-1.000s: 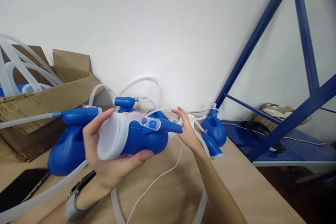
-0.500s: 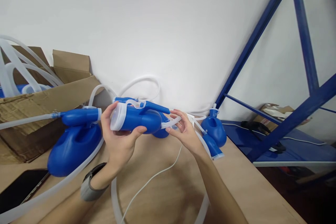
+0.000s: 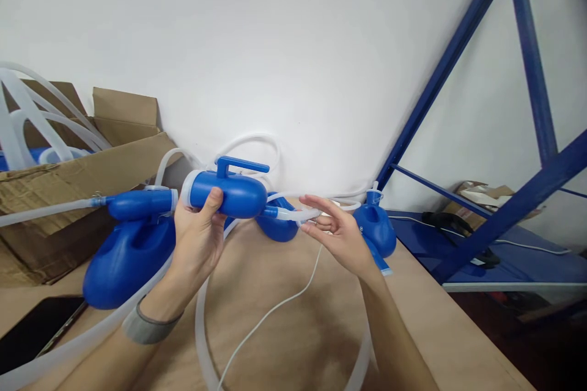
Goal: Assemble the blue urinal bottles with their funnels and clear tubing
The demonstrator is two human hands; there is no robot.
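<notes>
My left hand (image 3: 199,229) is wrapped round a blue plastic urinal cup (image 3: 233,195), thumb on its near side. The cup lies level above the table, its whitish rim to the left and its bar handle on top. From its narrow right end runs a translucent tube (image 3: 291,214). My right hand (image 3: 337,232) has this tube between its thumb and fingers, with the index finger stretched along above it; a small metallic bit shows by the fingers. Behind the tube stands a blue bottle (image 3: 277,229), partly hidden by the cup.
To the left stand another blue bottle with a cup (image 3: 131,263), a cardboard box (image 3: 92,180) of tubes and a black phone (image 3: 39,330). One more blue bottle (image 3: 376,229) is at right, before a blue metal rack (image 3: 477,244). A thin white cable (image 3: 275,305) crosses the wooden table.
The cup has turned in my left hand, so its handle now points up and its rim faces left. My right hand has moved slightly right and down along the tube.
</notes>
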